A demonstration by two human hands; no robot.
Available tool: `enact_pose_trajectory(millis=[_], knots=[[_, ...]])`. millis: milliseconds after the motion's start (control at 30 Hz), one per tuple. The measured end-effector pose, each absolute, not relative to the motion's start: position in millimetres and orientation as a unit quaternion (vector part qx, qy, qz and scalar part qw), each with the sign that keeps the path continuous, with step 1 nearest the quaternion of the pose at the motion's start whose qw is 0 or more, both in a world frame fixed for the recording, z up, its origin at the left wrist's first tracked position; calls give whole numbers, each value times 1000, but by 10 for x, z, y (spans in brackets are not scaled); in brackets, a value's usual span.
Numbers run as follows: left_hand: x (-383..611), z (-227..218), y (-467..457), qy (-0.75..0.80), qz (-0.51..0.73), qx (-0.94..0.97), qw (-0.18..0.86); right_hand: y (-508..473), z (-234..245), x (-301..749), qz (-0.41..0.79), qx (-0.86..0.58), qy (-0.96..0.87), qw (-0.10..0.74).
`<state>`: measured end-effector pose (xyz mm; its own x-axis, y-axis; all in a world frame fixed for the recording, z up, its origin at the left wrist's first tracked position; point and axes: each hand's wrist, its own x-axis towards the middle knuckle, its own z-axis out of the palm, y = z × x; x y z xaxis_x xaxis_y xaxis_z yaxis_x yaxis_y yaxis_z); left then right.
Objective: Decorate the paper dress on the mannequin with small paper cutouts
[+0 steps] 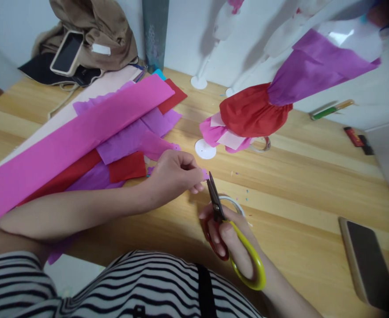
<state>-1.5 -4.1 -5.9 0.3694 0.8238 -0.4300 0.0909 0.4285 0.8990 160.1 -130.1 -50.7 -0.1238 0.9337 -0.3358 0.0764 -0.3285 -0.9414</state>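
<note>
My left hand (176,174) is closed in a pinch on a tiny scrap of purple paper (205,175) just above the wooden table (296,194). My right hand (237,240) grips scissors (216,201) with yellow and red handles; the dark blades point up at the scrap and touch its edge. A roll of clear tape (234,204) lies under the right hand. Left of my hands lies a pile of crepe paper sheets (81,137) in pink, purple and red.
A doll figure in red, pink and purple paper (257,112) leans over the table's middle beside a white round stand (205,149). A phone (366,260) lies at the right edge. A beige bag with another phone (67,53) sits far left. A green pen (331,109) lies far right.
</note>
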Motion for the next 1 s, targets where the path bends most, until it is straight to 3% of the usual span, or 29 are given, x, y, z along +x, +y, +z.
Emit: enact_pose_trajectory(millis=[667,1000], knots=[[-12,-62,-39,488,266,449,700,-1299,-506,1624,588,-556,-479,340],[-27,-144,-64,381,236,474,758,-1239,-570,1672,587,-495,-477,428]])
